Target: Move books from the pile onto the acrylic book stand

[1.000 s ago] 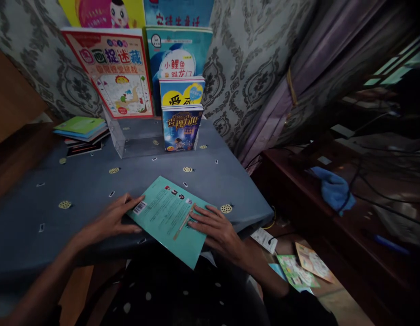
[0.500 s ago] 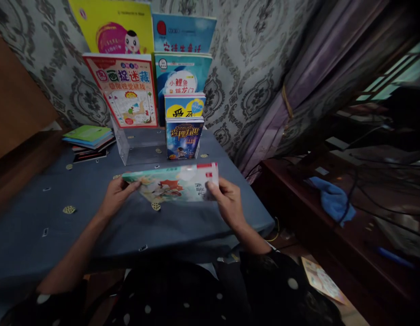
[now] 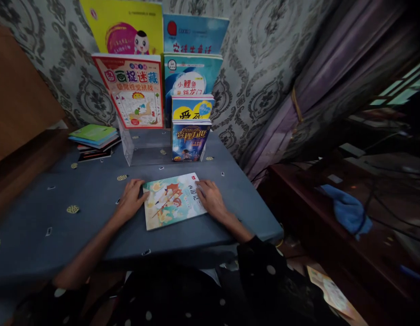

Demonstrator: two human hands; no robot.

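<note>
A picture book (image 3: 176,201) with a pale green and yellow cover lies on the blue tablecloth in front of me, slightly turned. My left hand (image 3: 130,197) rests at its left edge, thumb touching the cover's border and fingers stretched out. On the right side, my right hand (image 3: 212,198) lies over the book's edge with its fingers flat. Behind the book stands a clear display rack (image 3: 147,156) holding several upright books. A dark blue book (image 3: 190,142) is at its front right, and a red-bordered book (image 3: 133,93) at its left.
A small stack of books (image 3: 94,136) lies at the table's back left. To the right is a dark red cabinet (image 3: 284,190) with a blue cloth (image 3: 349,210) and cables on it. A purple curtain (image 3: 298,99) hangs by the patterned wall.
The picture book was held up and tilted between both hands; it now lies lower and flat on the table. My fingers have loosened from its ends. The view has shifted a little.
</note>
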